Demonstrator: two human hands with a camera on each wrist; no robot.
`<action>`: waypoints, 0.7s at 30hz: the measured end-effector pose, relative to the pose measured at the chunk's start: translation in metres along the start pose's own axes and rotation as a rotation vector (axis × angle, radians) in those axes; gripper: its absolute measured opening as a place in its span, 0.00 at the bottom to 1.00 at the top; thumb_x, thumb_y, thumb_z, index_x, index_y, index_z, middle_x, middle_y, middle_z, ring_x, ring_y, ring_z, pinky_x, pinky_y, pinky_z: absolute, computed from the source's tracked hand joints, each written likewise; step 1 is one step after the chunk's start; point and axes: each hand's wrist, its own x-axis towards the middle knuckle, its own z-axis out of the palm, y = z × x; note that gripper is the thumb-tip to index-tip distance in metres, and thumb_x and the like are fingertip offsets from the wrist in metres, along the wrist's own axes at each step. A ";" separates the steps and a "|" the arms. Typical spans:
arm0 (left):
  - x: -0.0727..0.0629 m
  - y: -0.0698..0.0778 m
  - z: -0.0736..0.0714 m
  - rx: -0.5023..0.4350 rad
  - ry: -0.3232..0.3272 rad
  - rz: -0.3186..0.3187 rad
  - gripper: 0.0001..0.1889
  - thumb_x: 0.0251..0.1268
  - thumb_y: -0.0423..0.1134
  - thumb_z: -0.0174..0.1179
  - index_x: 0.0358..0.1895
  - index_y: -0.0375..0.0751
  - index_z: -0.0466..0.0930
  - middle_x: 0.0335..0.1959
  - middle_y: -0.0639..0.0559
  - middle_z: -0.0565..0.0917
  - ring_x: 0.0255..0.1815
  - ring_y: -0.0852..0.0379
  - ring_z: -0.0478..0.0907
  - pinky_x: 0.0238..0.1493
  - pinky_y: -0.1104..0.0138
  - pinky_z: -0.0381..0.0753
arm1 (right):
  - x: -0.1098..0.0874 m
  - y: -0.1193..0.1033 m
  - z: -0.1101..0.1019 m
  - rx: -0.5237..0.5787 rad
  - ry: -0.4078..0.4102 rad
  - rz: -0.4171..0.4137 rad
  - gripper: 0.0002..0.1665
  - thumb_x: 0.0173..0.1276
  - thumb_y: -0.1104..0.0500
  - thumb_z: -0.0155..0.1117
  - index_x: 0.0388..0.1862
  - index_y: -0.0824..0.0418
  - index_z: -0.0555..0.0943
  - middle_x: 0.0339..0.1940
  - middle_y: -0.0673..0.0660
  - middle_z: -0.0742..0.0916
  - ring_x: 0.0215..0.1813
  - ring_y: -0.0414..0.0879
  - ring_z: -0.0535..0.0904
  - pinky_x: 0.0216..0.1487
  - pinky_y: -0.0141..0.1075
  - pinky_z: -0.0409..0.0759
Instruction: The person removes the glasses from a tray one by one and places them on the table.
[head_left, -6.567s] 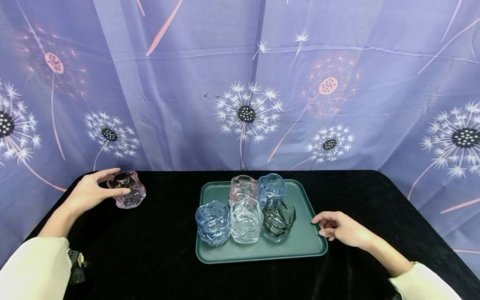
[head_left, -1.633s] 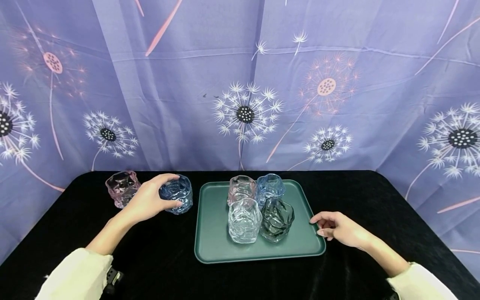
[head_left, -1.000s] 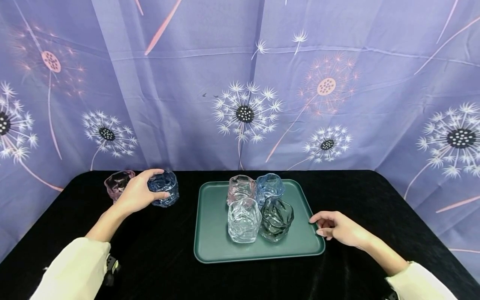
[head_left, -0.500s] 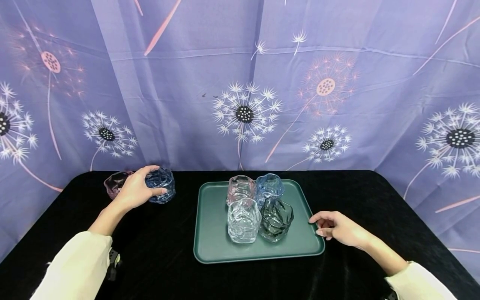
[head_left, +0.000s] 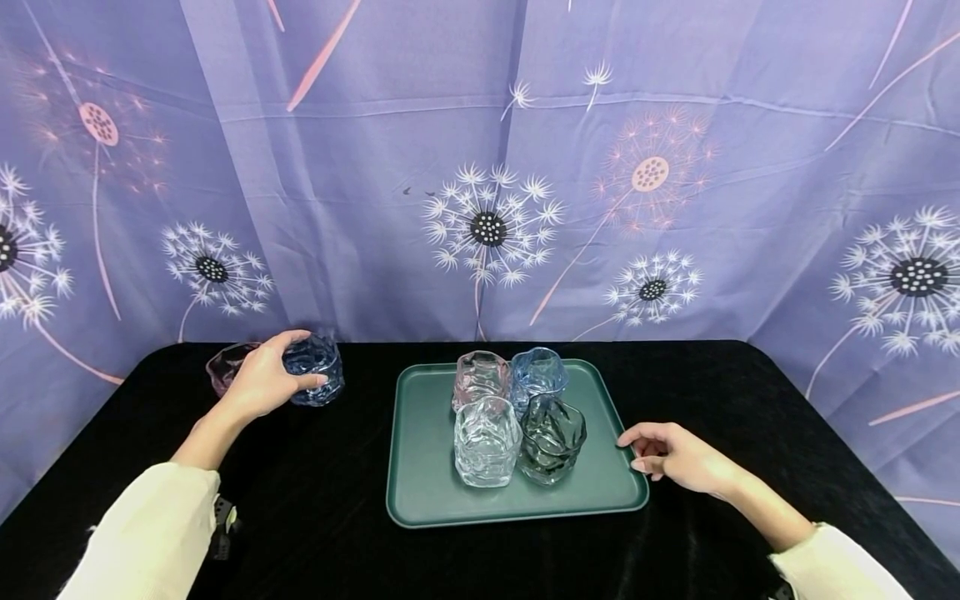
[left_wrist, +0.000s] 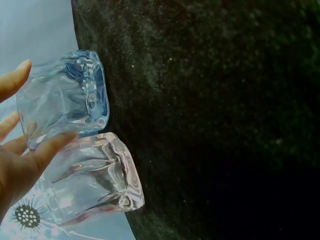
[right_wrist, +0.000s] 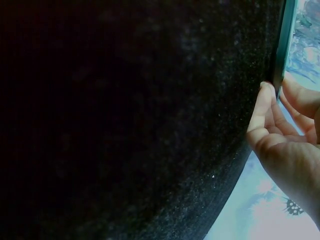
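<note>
My left hand (head_left: 264,380) holds a blue glass (head_left: 315,375), thumb on the near side and fingers on the far side. Directly left of it, partly hidden behind the hand, is a pink glass (head_left: 223,367). In the left wrist view the blue glass (left_wrist: 75,97) and the pink glass (left_wrist: 100,180) stand close side by side; whether the blue one's base rests on the table I cannot tell. My right hand (head_left: 682,457) pinches the right rim of a green tray (head_left: 427,497); the right wrist view shows fingertips on both sides of the tray's edge (right_wrist: 285,45).
On the tray stand a pink glass (head_left: 480,377), a blue glass (head_left: 538,373), a clear glass (head_left: 487,442) and a dark grey glass (head_left: 551,439), bunched together. A black cloth (head_left: 337,517) covers the table. Behind it hangs a purple dandelion-print curtain (head_left: 375,208).
Earlier my left hand held the pink glass at the table's left. Since then the front-left blue glass has left the tray and moved left and back beside it. The right hand stays put.
</note>
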 end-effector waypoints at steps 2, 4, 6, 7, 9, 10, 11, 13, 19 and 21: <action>0.000 -0.001 0.000 -0.001 0.001 -0.006 0.38 0.49 0.43 0.67 0.62 0.29 0.62 0.60 0.29 0.65 0.60 0.31 0.60 0.56 0.43 0.59 | 0.000 0.000 0.000 0.001 0.001 0.003 0.16 0.62 0.70 0.57 0.49 0.75 0.73 0.30 0.60 0.77 0.27 0.41 0.73 0.27 0.35 0.76; 0.000 -0.002 0.000 -0.003 -0.003 -0.014 0.38 0.50 0.43 0.67 0.62 0.29 0.62 0.60 0.29 0.65 0.60 0.31 0.60 0.56 0.43 0.59 | 0.000 0.000 0.000 0.001 0.002 0.005 0.16 0.62 0.70 0.57 0.49 0.75 0.73 0.30 0.60 0.77 0.27 0.41 0.73 0.27 0.35 0.76; -0.001 -0.003 0.000 -0.004 -0.007 -0.019 0.38 0.50 0.43 0.67 0.62 0.29 0.61 0.60 0.28 0.65 0.60 0.31 0.60 0.56 0.43 0.59 | 0.000 -0.001 0.000 -0.002 0.003 0.005 0.16 0.62 0.70 0.57 0.49 0.75 0.73 0.30 0.60 0.77 0.27 0.41 0.73 0.27 0.35 0.76; -0.001 -0.003 0.000 -0.004 -0.009 -0.020 0.38 0.50 0.44 0.67 0.62 0.29 0.61 0.60 0.28 0.65 0.60 0.31 0.60 0.56 0.43 0.59 | 0.000 -0.001 0.000 -0.005 0.004 0.005 0.16 0.62 0.70 0.57 0.49 0.75 0.73 0.30 0.60 0.77 0.27 0.41 0.73 0.27 0.35 0.77; -0.001 -0.003 0.000 -0.005 -0.013 -0.024 0.38 0.50 0.44 0.67 0.62 0.29 0.61 0.60 0.28 0.64 0.60 0.31 0.60 0.56 0.43 0.59 | 0.000 -0.001 0.001 -0.009 0.005 0.004 0.16 0.62 0.70 0.57 0.48 0.75 0.73 0.30 0.60 0.77 0.27 0.41 0.73 0.27 0.35 0.77; -0.001 -0.003 0.000 -0.006 -0.013 -0.025 0.38 0.50 0.44 0.67 0.62 0.29 0.61 0.60 0.28 0.64 0.60 0.31 0.60 0.56 0.43 0.59 | 0.000 -0.001 0.001 -0.011 0.005 0.003 0.16 0.62 0.70 0.57 0.48 0.75 0.73 0.30 0.59 0.77 0.27 0.41 0.73 0.27 0.35 0.77; -0.001 -0.003 0.000 -0.006 -0.013 -0.027 0.39 0.50 0.44 0.67 0.62 0.29 0.61 0.60 0.28 0.64 0.60 0.31 0.59 0.56 0.43 0.59 | 0.000 -0.001 0.001 -0.012 0.006 0.002 0.16 0.62 0.70 0.57 0.48 0.75 0.73 0.30 0.59 0.77 0.27 0.41 0.73 0.27 0.35 0.77; -0.001 -0.002 -0.001 -0.004 -0.014 -0.031 0.38 0.50 0.44 0.67 0.62 0.28 0.61 0.61 0.28 0.64 0.60 0.30 0.59 0.56 0.43 0.59 | 0.000 -0.001 0.001 -0.011 0.005 -0.001 0.16 0.62 0.70 0.57 0.48 0.75 0.73 0.30 0.60 0.77 0.27 0.41 0.73 0.27 0.35 0.77; -0.002 -0.001 -0.001 -0.016 -0.022 -0.032 0.39 0.50 0.43 0.66 0.63 0.28 0.60 0.62 0.27 0.62 0.61 0.30 0.57 0.57 0.42 0.58 | 0.000 0.000 0.000 -0.007 0.003 0.004 0.16 0.62 0.70 0.57 0.49 0.75 0.73 0.30 0.60 0.77 0.27 0.41 0.73 0.27 0.35 0.76; -0.003 -0.001 -0.002 -0.021 -0.024 -0.029 0.39 0.50 0.44 0.67 0.63 0.28 0.60 0.62 0.28 0.62 0.62 0.31 0.57 0.57 0.42 0.57 | 0.000 0.000 0.000 -0.006 0.003 0.005 0.16 0.62 0.70 0.57 0.49 0.75 0.73 0.30 0.60 0.77 0.27 0.41 0.73 0.27 0.35 0.76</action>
